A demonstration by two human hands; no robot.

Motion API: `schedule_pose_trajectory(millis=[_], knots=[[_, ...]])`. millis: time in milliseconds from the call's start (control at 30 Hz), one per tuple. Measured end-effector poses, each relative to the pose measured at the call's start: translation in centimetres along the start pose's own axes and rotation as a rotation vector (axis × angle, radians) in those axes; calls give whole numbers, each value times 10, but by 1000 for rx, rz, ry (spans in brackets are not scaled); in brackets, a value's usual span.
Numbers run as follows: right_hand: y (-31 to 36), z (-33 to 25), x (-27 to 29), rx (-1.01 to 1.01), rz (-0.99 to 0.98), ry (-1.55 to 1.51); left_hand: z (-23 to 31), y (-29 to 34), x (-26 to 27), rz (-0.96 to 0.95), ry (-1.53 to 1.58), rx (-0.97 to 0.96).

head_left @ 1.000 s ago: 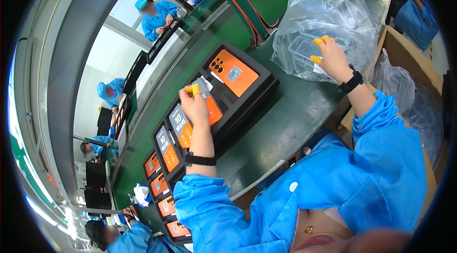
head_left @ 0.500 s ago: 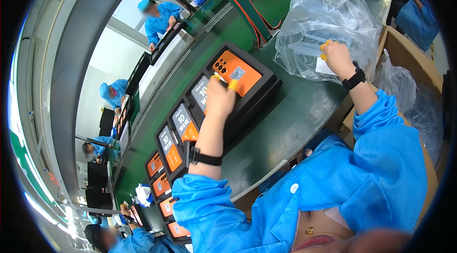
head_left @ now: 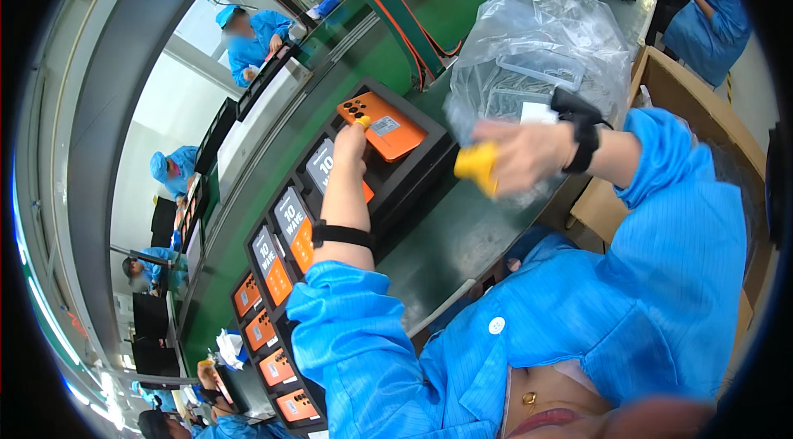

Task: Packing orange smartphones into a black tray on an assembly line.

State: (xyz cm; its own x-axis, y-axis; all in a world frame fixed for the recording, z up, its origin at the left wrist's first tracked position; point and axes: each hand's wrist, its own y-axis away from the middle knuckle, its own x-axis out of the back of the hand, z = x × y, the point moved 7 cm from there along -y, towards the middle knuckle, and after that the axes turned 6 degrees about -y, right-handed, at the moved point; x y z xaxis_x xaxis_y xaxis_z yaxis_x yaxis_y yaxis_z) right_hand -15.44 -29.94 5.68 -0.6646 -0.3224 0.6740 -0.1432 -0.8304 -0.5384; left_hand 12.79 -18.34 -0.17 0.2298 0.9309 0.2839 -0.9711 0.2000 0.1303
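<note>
While the left hand (head_left: 353, 142) rests its yellow-capped fingertips on the orange phone (head_left: 382, 123) in its black tray (head_left: 413, 170) on the green worktop (head_left: 462, 224), the right hand (head_left: 516, 160) has left the plastic bag (head_left: 545, 34) and swings across, blurred; whether its grip holds anything I cannot tell.

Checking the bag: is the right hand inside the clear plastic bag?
No, the right hand is outside the plastic bag, over the green table.

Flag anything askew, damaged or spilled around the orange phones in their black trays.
Nothing stands out. The orange phones lie flat in their black trays along the green belt. The left hand touches the nearest phone; the right hand, blurred, is by the clear plastic bag.
</note>
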Motion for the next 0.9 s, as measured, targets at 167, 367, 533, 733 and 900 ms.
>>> schedule_pose_trajectory(millis=[167, 367, 533, 733, 900], knots=[[-44, -80, -46, 711, -235, -299, 22, 41, 13, 54, 578, -57], [-43, -98, -86, 623, -180, -526, 36, 142, 45, -107, 785, -441], [-22, -6, -32, -714, 348, -753, -4, 213, 65, 110, 766, -537], [-6, -31, -109, -1364, 540, -1691, -53, 205, -5, -90, 483, -375], [14, -5, -57, -959, 292, -728, -84, 208, -2, -13, -919, -465]])
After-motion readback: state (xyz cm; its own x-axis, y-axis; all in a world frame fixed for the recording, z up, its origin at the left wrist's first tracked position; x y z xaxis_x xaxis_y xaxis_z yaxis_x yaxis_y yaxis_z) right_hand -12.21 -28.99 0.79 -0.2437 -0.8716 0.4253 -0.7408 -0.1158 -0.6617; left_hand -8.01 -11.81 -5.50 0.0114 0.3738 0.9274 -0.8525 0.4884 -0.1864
